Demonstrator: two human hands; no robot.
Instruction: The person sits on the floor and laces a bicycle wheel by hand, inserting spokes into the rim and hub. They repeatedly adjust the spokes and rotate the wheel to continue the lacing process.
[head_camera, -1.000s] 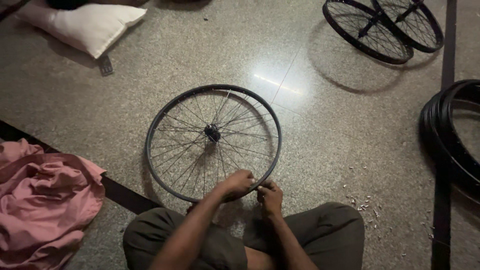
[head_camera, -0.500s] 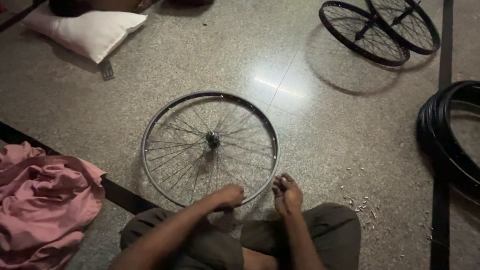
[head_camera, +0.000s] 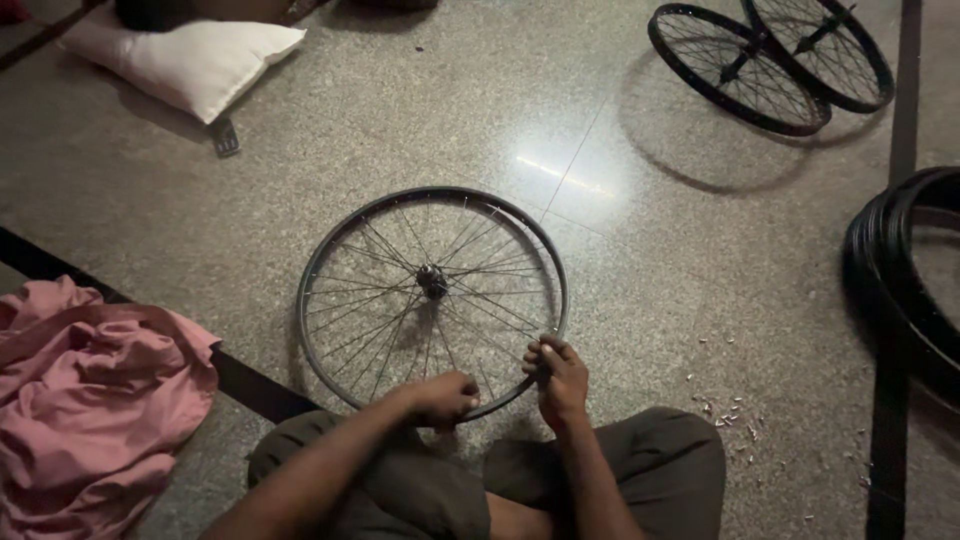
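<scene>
A spoked bicycle wheel (head_camera: 345, 243) lies flat on the stone floor in front of my crossed legs, its hub (head_camera: 432, 280) in the middle. My left hand (head_camera: 440, 398) grips the near edge of the rim. My right hand (head_camera: 557, 378) is closed at the rim's near right side, fingers pinched around a spoke end; what it pinches is too small to tell.
Two black wheels (head_camera: 770, 60) lie at the back right. A stack of black tyres (head_camera: 900, 290) sits at the right edge. Small metal bits (head_camera: 730, 408) are scattered right of my knee. Pink cloth (head_camera: 90, 390) lies at the left, a white pillow (head_camera: 190, 60) at the back left.
My right hand has moved from beside the rim back onto its near right edge. The left hand stays on the near rim; the wheel looks slightly turned.
</scene>
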